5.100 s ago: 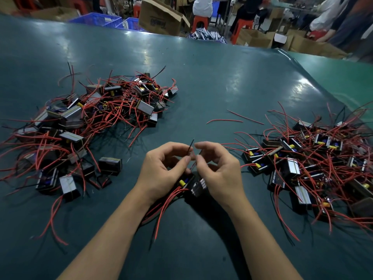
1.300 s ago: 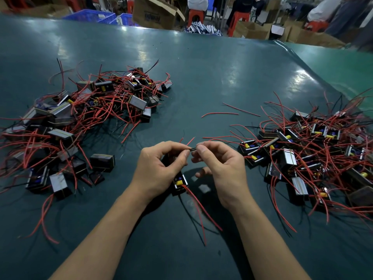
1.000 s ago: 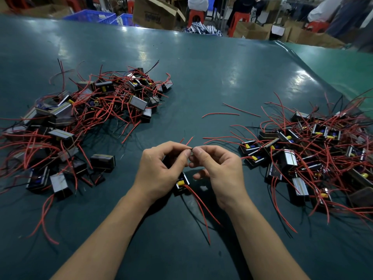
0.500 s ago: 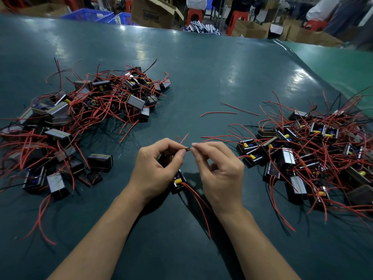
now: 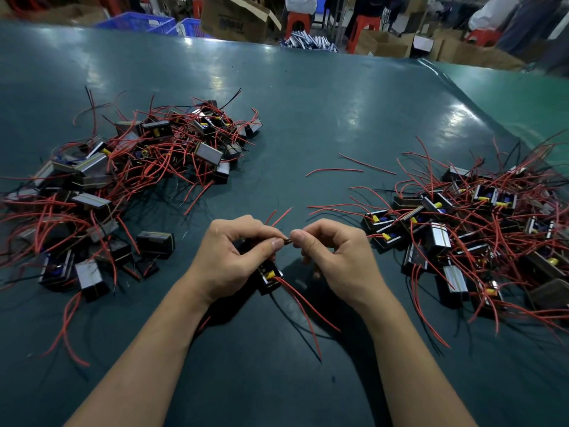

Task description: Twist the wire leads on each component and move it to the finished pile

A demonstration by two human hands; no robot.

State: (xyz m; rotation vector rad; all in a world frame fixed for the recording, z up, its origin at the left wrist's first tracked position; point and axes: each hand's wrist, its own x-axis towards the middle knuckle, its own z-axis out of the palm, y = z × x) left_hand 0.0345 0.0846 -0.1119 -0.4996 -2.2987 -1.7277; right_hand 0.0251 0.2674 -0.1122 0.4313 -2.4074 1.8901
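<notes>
Left hand (image 5: 237,260) grips component (image 5: 268,277) and pinches its lead (image 5: 288,241); right hand (image 5: 335,257) pinches the lead's tip. Piles (image 5: 123,180) flank both sides; bare table (image 5: 308,118) beyond.

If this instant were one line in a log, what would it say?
step: twisting lead | left hand: holds component, pinches lead | right hand: pinches lead tip | piles: both sides

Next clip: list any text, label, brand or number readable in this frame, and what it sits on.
No text reads clearly.
Cardboard box beyond the table: dark print on its front face, too blurred to read.
Components in the left pile and right pile: no legible markings.
Component held in the left hand: no legible markings.
</notes>
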